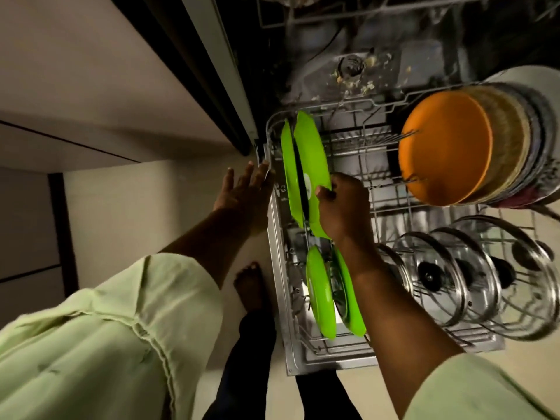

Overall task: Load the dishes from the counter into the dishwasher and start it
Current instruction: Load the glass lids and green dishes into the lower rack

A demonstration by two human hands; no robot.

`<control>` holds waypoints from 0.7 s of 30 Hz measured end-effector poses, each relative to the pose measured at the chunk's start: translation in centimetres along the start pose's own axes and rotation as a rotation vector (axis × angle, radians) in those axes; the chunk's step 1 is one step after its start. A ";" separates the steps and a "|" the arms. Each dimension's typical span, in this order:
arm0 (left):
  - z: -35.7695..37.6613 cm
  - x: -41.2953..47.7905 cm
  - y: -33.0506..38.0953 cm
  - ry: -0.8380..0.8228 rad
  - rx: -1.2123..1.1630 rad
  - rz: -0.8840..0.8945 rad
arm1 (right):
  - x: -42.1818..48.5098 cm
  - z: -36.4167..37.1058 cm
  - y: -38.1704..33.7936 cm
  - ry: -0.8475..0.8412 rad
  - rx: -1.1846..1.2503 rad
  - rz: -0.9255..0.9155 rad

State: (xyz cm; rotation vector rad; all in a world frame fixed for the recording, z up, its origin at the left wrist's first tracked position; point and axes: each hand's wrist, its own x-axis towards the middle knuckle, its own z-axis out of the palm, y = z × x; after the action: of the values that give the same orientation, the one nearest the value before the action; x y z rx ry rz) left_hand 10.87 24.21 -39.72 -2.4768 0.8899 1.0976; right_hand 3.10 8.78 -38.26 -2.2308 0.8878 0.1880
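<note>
Where the rack [280, 268] lies bare between green plate [312, 153] and orange plate [442, 159], the right hand [342, 207] grips the green rim; the left hand [242, 195], fingers spread, touches the rack edge.

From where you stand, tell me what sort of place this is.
Most likely a home kitchen: a dishwasher's pulled-out lower rack holds glass pot lids and the green plate the right hand grips, with pale cabinet fronts beside it.

head cam, looking steeply down, close over pulled-out dishwasher rack [375, 189].
</note>
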 end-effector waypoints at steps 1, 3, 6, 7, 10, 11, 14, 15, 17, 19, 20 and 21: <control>0.0 0.5 0.0 -0.009 -0.004 0.002 | 0.3 0.1 -0.2 -0.001 -0.023 0.010; -0.2 1.2 0.0 -0.036 -0.006 0.004 | 1.0 0.4 -0.4 -0.001 -0.040 0.020; -0.3 1.9 0.2 -0.091 -0.022 -0.005 | 2.0 0.9 -0.4 -0.031 -0.053 -0.018; -0.2 2.1 0.2 -0.104 -0.020 -0.009 | 2.2 1.1 -0.3 -0.039 -0.055 -0.021; 0.2 2.3 0.4 -0.125 -0.009 -0.013 | 2.8 1.5 0.0 -0.054 -0.057 -0.018; 0.5 2.4 0.5 -0.126 -0.002 -0.011 | 2.9 1.7 0.1 -0.063 -0.060 -0.020; 0.8 2.4 0.3 -0.118 0.048 0.002 | 3.7 2.1 0.2 -0.088 -0.082 -0.014; 0.8 2.4 0.1 -0.119 0.081 0.014 | 4.0 2.3 0.3 -0.094 -0.093 -0.013; 0.5 2.4 -0.3 -0.128 0.154 0.039 | 4.4 2.6 0.5 -0.120 -0.097 -0.012; 0.1 2.4 -0.4 -0.140 0.204 0.056 | 4.7 2.9 0.9 -0.180 -0.070 -0.003; 0.0 2.5 -0.4 -0.144 0.217 0.059 | 4.7 3.2 1.1 -0.206 -0.056 0.004; -0.1 2.5 -0.3 -0.146 0.229 0.059 | 4.7 3.4 1.1 -0.222 -0.050 0.007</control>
State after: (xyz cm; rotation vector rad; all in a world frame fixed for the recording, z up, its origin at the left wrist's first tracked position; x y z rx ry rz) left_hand 12.41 23.30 -41.53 -2.1697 0.9897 1.1122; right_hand 6.37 7.91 -43.12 -2.2008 0.7775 0.4566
